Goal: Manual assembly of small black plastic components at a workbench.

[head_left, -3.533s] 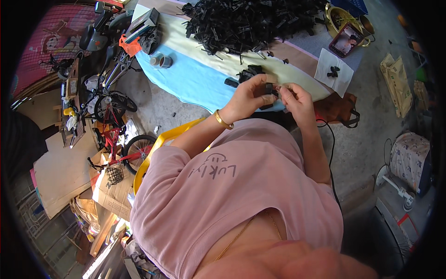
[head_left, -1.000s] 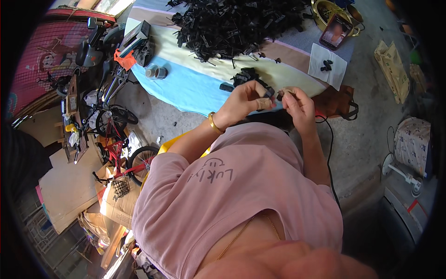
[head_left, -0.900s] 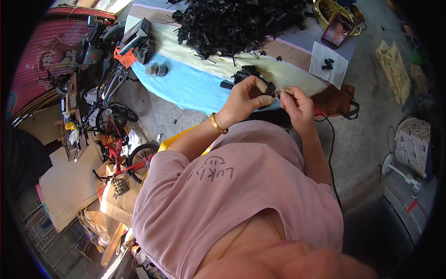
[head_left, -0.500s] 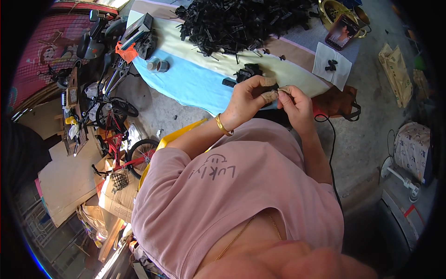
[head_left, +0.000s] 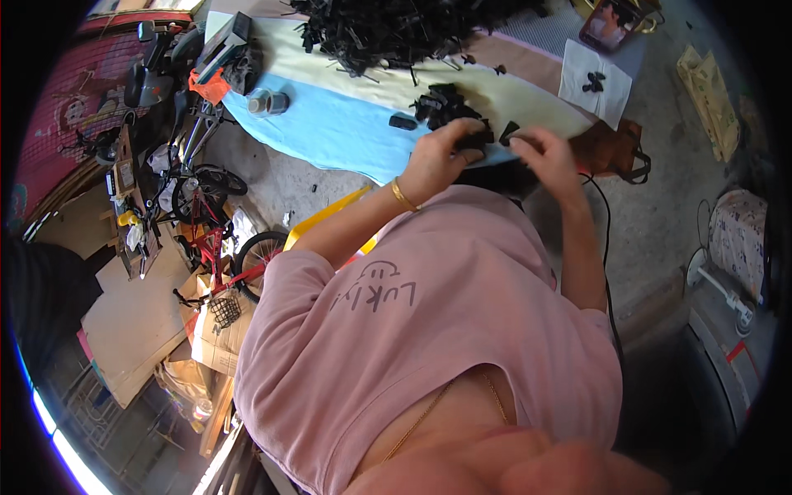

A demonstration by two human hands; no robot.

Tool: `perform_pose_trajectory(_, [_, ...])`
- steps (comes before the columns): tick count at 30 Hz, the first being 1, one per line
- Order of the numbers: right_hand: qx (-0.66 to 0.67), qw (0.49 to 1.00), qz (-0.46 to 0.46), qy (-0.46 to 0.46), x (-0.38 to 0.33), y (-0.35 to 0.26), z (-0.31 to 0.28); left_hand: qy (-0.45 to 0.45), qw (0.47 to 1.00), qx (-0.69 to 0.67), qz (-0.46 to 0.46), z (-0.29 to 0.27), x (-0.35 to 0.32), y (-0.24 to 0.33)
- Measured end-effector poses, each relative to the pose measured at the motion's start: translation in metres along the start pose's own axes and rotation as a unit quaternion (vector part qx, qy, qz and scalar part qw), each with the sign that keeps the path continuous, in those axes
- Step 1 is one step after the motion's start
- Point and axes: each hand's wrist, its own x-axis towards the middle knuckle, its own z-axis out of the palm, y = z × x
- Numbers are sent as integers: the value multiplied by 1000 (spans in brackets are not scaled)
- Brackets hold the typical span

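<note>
My left hand curls round a black part over the striped cloth, a black wedge sits at the fingertips of my right hand, whether pinched I cannot tell, and beyond lie a small heap and a large black pile.

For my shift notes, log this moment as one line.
left grip: pinching dark part, partly hidden | right grip: fingertips by black wedge, hold unclear | on striped cloth: black pile, smaller black heap
</note>
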Motion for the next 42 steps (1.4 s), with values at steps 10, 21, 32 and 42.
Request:
perform_pose_trajectory(10, [-95, 984, -63, 140, 34, 52, 2, -17, 958, 241, 156, 15, -9, -40])
perform_pose_trajectory(21, [-365, 929, 16, 58, 11, 60, -10, -189, 964, 114, 146, -9, -69, -108])
perform_pose_trajectory(32, [-520, 802, 272, -109, -40, 297, 56, -464, 868, 128, -122, 103, -95, -246])
perform_pose_trajectory(42, [-287, 923, 124, -223, -36, 211, 32, -344, 872, 280, -206, 91, -133, -179])
